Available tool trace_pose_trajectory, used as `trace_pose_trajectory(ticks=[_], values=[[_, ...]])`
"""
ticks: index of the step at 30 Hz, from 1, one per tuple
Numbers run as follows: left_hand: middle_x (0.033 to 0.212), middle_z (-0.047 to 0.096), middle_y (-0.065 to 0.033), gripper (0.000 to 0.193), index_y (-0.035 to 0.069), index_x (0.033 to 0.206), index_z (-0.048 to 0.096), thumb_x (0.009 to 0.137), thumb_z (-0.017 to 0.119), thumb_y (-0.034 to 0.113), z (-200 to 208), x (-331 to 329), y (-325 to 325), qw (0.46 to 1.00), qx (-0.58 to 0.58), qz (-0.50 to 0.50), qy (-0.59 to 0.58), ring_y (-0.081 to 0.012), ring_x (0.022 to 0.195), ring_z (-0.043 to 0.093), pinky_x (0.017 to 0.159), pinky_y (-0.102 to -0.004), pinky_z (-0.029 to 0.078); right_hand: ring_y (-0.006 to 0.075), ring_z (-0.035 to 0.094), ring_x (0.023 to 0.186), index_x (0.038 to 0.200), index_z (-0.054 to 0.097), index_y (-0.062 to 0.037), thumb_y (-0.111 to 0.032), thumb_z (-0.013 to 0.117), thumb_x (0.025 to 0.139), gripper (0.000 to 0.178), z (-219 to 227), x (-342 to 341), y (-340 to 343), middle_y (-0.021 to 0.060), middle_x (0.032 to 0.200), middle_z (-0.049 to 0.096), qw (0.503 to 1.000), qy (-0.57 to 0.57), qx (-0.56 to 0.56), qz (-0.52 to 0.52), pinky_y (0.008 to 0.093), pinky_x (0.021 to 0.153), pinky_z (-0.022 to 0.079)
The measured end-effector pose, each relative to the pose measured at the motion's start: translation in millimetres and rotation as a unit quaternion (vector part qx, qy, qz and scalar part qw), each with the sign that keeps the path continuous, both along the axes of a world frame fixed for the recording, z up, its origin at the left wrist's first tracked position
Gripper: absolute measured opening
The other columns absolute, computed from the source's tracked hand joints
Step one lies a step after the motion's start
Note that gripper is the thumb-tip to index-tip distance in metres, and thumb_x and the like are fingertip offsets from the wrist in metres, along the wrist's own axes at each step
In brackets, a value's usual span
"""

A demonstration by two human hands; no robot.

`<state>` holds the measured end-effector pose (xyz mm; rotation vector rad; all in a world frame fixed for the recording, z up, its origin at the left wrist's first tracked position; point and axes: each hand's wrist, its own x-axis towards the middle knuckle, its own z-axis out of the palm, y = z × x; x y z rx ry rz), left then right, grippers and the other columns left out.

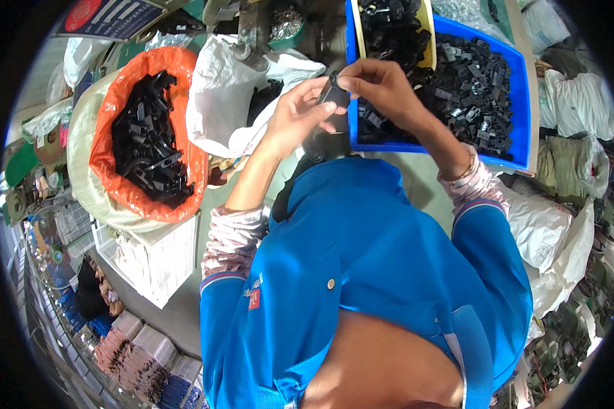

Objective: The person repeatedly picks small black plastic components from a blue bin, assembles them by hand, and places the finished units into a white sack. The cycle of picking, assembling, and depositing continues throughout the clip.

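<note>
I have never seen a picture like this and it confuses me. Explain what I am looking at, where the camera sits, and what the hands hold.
There is no machine here, only a person in a blue jacket working bare-handed. The single picture comes from a wide fisheye camera on the person's head, looking down, so straight edges bend. The left hand and right hand together pinch a small black plastic part. Beyond them is a blue bin full of similar black parts. To the left an orange-lined sack holds more.
</note>
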<state>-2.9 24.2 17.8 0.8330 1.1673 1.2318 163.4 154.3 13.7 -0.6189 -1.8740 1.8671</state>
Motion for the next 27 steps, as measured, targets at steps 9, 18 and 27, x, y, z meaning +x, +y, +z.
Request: trace_pose_trajectory(ticks=[9, 18, 27], values=[[0.083, 0.065, -0.0047, 0.016, 0.003, 0.091, 0.057, 0.086, 0.072, 0.007, -8, -5, -2, 0.993, -0.007, 0.076, 0.095, -0.0090, 0.072, 0.065, 0.058, -0.0202, 0.049, 0.0122, 0.063, 0.087, 0.112, 0.064, 0.0029, -0.017, 0.068, 0.092, 0.029, 5, 6, -4, 0.0062, 0.099, 0.066, 0.998, 0.000, -0.061, 0.008, 0.0257, 0.081, 0.051], [0.086, 0.059, -0.0025, 0.021, 0.004, 0.082, 0.049, 0.085, 0.070, 0.001, -16, -34, 1, 0.976, 0.113, 0.160, 0.096, -0.0070, 0.067, 0.056, 0.056, -0.0218, 0.044, 0.0316, 0.059, 0.086, 0.084, 0.068, -0.0046, -0.035, 0.076, 0.078, 0.032, 6, -8, 113, 0.0112, 0.090, 0.057, 0.620, -0.327, 0.660, -0.269, 0.0414, 0.064, 0.051], [0.117, 0.066, -0.0183, 0.023, 0.001, 0.079, 0.052, 0.080, 0.075, 0.003, -28, -103, -11, 0.960, 0.138, 0.142, 0.197, -0.0172, 0.095, 0.064, 0.080, -0.0297, 0.051, 0.0125, 0.066, 0.079, 0.110, 0.064, 0.0029, -0.011, 0.064, 0.092, 0.023, 40, -54, 10, 0.0098, 0.091, 0.069, 0.992, -0.005, 0.083, -0.100, 0.0260, 0.071, 0.054]])
